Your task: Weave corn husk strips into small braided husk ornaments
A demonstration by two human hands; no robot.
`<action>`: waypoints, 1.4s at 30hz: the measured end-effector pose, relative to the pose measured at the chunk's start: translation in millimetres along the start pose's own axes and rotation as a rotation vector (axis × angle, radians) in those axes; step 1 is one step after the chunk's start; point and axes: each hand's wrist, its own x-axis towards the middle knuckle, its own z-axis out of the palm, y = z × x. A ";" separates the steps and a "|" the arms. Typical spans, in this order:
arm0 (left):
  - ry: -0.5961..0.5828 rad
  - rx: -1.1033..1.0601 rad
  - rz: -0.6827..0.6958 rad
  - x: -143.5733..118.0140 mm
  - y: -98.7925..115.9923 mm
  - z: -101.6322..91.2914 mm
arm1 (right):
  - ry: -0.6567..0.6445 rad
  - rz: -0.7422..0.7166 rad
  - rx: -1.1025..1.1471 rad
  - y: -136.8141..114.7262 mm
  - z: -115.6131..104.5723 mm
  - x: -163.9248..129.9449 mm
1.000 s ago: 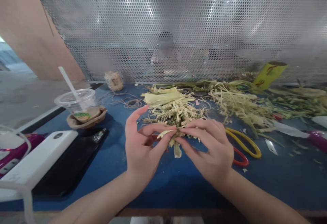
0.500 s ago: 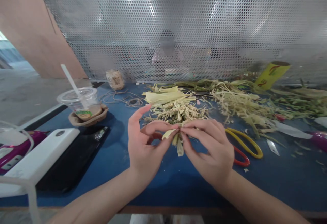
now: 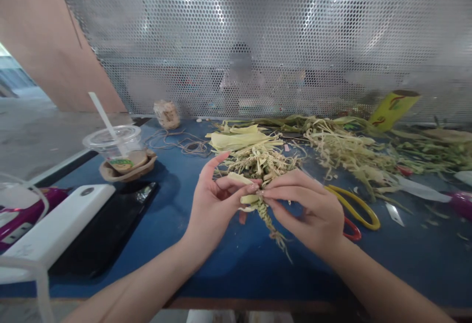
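Between my two hands is a braid of pale green corn husk [image 3: 266, 216], its knotted tail slanting down to the right and ending in loose fibres. My left hand [image 3: 217, 200] pinches the husk strips at the braid's upper end, its index finger raised. From the other side my right hand [image 3: 308, 210] pinches the same spot with thumb and fingertips. The fingers partly hide where the strips meet. Just behind lies a heap of shredded husk [image 3: 263, 158], with broad husk leaves [image 3: 236, 140] beyond it.
Yellow-and-red scissor handles [image 3: 356, 207] lie beside my right hand. On the left are a plastic cup [image 3: 118, 151] with a straw, a black phone [image 3: 106, 234] and a white power bank [image 3: 62, 224]. More husk strips [image 3: 342, 143] and a yellow tube [image 3: 393, 110] lie at back right.
The braid's tail has swung into view below my hands, pointing down and right. My left hand has shifted slightly right; my right hand has moved slightly right and down.
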 end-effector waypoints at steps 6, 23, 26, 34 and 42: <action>-0.065 0.004 -0.054 0.3 -1.4 -1.8 | -0.109 0.085 0.242 6.0 -3.8 -0.6; 0.041 0.101 0.044 -1.2 3.0 0.1 | -0.040 0.446 0.466 10.4 1.1 -5.7; 0.045 0.075 0.068 0.5 3.5 -0.8 | -0.084 0.362 0.430 14.0 0.7 -7.6; 0.055 0.047 0.086 0.9 0.6 -0.5 | 0.027 0.288 0.334 13.2 10.6 -10.5; 0.044 0.005 0.155 2.4 -11.7 -0.7 | 0.103 0.357 0.316 9.1 16.2 -14.3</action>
